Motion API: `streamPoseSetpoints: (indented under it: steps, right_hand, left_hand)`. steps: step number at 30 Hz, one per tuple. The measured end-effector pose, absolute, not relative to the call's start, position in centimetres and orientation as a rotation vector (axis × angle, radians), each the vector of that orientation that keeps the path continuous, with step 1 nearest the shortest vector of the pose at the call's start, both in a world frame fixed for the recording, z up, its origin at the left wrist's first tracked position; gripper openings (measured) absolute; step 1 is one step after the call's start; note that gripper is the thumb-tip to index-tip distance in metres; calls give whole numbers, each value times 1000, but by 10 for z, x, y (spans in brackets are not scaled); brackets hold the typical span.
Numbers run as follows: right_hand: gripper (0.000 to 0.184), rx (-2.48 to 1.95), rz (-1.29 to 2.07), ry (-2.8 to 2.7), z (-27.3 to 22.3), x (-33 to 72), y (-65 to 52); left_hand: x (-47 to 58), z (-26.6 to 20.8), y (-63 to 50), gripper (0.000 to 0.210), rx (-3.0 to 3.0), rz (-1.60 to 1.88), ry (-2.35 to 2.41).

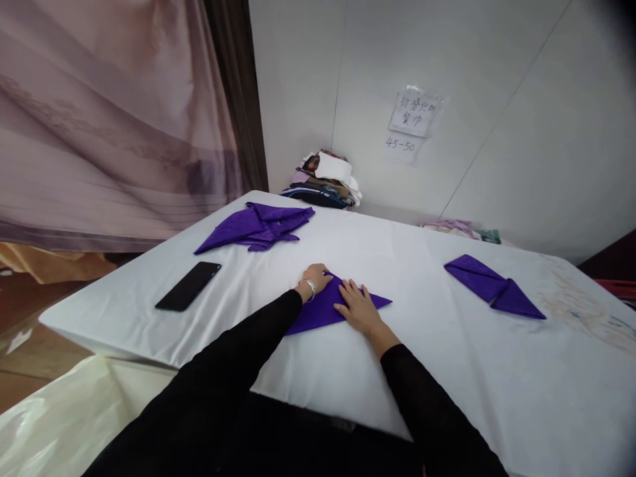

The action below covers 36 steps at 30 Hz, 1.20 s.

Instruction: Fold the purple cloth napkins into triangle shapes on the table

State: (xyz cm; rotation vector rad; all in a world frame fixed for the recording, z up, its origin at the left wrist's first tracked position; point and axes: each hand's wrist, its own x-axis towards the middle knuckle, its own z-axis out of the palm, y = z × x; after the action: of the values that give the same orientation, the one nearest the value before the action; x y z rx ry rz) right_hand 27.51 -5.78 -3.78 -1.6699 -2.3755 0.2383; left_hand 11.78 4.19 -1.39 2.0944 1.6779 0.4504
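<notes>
A purple cloth napkin (317,314), folded into a triangle, lies flat on the white-covered table in front of me. My left hand (317,278), with a silver bracelet at the wrist, has its fingers curled in on the napkin's upper corner. Flat on the right part of the same napkin rests my right hand (358,307), fingers stretched out and slightly spread. A second purple napkin (477,277), folded into a pointed shape, lies apart to the right. Loose, crumpled purple napkins (258,225) are at the far left; how many cannot be told.
A black phone (189,286) lies on the left of the table (422,371). Behind the far edge stands a stack of folded clothes (328,179), with more cloth (454,228) farther right. Paper signs (415,116) hang on the wall. A pink curtain (119,112) borders the left.
</notes>
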Motion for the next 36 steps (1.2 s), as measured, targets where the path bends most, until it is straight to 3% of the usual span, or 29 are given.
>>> streamPoseSetpoints:
  steps: [27, 36]
  right_hand:
    - [65, -1668, 383, -2356, -22, 259, -49]
    - [66, -1685, 243, -2441, -39, 248, -41]
  left_hand:
    - [121, -38, 41, 11, 2165, 653, 1782]
    - [111, -33, 55, 26, 2132, 640, 1762]
